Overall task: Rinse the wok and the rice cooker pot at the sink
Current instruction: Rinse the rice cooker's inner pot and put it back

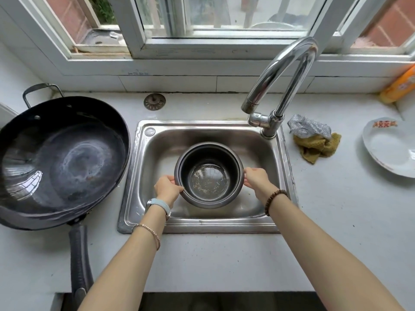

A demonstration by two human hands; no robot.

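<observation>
The dark rice cooker pot stands upright inside the steel sink, with a little water and a scratched bottom showing. My left hand grips its left rim and my right hand grips its right rim. The big black wok rests on the counter left of the sink, its long handle pointing toward me. The curved tap rises at the sink's back right corner, its spout ending above the sink's back edge; no water runs from it.
A sink strainer plug lies on the counter behind the sink. A steel scourer and a yellow cloth sit right of the tap. A white plate and an orange bottle are at the far right.
</observation>
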